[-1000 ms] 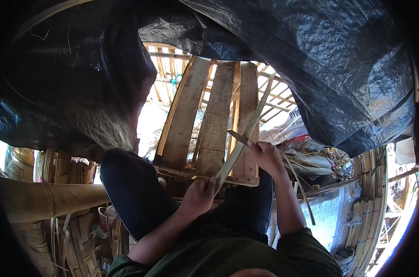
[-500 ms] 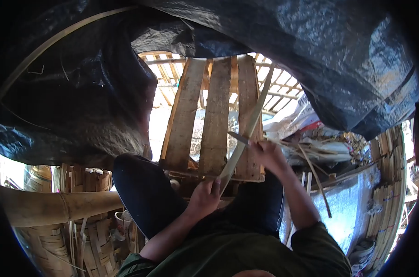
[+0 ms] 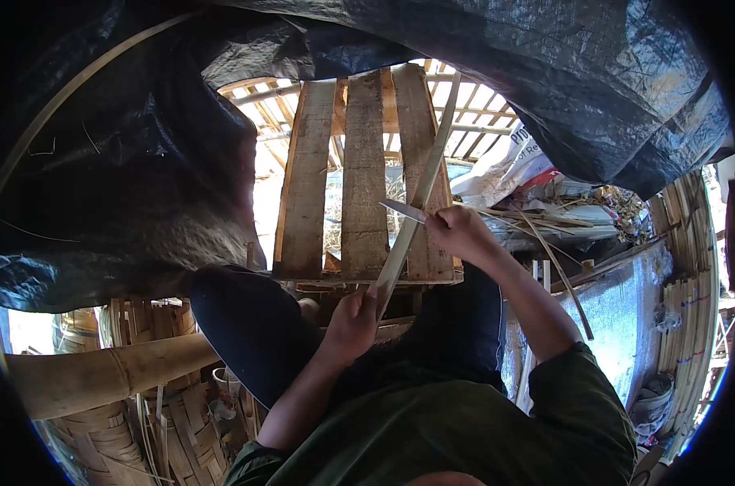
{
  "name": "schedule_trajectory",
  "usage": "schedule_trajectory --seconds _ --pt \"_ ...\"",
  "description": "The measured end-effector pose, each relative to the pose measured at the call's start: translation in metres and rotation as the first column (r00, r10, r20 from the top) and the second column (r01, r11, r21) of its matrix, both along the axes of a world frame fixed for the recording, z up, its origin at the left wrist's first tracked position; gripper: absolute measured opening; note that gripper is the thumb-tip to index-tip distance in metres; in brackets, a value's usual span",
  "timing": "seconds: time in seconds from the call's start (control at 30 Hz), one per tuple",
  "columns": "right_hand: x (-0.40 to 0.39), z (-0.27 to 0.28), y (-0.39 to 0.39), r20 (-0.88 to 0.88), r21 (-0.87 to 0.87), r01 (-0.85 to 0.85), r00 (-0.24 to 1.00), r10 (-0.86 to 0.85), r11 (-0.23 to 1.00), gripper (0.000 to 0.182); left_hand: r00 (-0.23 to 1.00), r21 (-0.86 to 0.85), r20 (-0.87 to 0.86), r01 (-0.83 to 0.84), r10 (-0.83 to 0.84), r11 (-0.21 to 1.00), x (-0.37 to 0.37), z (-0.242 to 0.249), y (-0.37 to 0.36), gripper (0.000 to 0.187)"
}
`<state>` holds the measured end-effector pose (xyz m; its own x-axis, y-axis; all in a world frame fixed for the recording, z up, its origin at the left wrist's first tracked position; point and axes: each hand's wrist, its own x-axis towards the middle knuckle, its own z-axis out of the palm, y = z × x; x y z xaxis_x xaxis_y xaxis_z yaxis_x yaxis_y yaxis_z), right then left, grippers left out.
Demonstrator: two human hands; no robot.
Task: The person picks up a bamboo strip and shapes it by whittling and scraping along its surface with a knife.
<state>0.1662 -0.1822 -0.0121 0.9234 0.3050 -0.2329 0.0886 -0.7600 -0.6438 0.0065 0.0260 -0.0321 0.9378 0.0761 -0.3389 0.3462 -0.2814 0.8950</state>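
Note:
My left hand [image 3: 351, 326] is closed around the lower end of a long, pale green-tan strip [image 3: 397, 257], thumb pressed on top. The strip slants up and to the right across a wooden slatted stand [image 3: 363, 178] in front of my knees. In my right hand [image 3: 463, 235], a knife [image 3: 403, 211] is gripped with its blade pointing left, lying across the strip at about its middle. The handle is mostly hidden by my fingers.
Dark plastic sheeting [image 3: 116, 178] hangs at the left and overhead. A thick bamboo pole [image 3: 112, 374] lies at the lower left. Thin strips [image 3: 554, 271] and a white printed sack [image 3: 497, 172] are at the right. Woven bamboo [image 3: 100, 441] shows at the lower left.
The view has shifted, so the stand appears higher and slightly left. The blade now shows its bright flat side more clearly. Both hands keep their holds.

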Motion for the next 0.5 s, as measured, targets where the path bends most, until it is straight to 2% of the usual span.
schedule_trajectory --seconds 0.03,0.1,0.17,0.2,0.23,0.3,0.37,0.43,0.47,0.5 --pt "-0.006 0.007 0.003 0.056 0.015 -0.045 0.997 0.044 0.999 0.047 1.000 -0.007 0.001 -0.003 0.003 1.000 0.001 0.004 0.003 0.045" --pt "-0.024 0.007 0.011 0.108 0.018 -0.093 0.990 0.091 0.995 0.046 0.980 -0.113 -0.198 -0.001 -0.021 0.994 0.003 0.018 0.011 0.045" --pt "-0.036 0.002 0.016 0.223 0.020 -0.148 0.965 0.140 0.989 0.045 0.989 -0.094 -0.149 0.001 -0.015 0.996 0.001 0.007 0.009 0.046" --pt "-0.035 0.006 0.015 0.121 0.022 -0.120 0.986 0.117 0.992 0.045 0.994 -0.065 -0.112 0.006 -0.014 0.998 -0.001 0.003 0.008 0.046" --pt "-0.030 0.012 0.017 0.127 0.011 -0.128 0.984 0.125 0.992 0.045 0.995 -0.075 -0.104 0.000 -0.008 0.997 -0.001 0.006 0.007 0.046" --pt "-0.015 0.025 0.024 -0.167 -0.054 0.140 0.975 -0.147 0.989 0.052 0.999 0.029 -0.011 0.042 -0.042 0.999 -0.001 0.018 0.006 0.046" --pt "-0.009 0.014 0.024 -0.086 -0.121 0.088 0.991 -0.099 0.989 0.052 0.999 0.036 -0.012 0.041 -0.041 0.998 -0.001 0.020 0.006 0.046" --pt "-0.032 0.010 0.032 0.075 -0.042 0.021 0.997 -0.018 0.999 0.053 0.999 0.051 -0.006 0.034 -0.034 0.998 0.000 0.024 0.010 0.045" --pt "-0.045 0.008 0.036 0.169 0.006 -0.098 0.981 0.096 0.995 0.052 0.999 -0.013 -0.033 0.021 -0.021 1.000 -0.002 0.026 0.012 0.043" --pt "-0.043 0.012 0.037 0.177 0.004 -0.105 0.979 0.103 0.994 0.052 0.998 -0.078 -0.064 0.010 -0.015 0.997 -0.003 0.028 0.013 0.042"
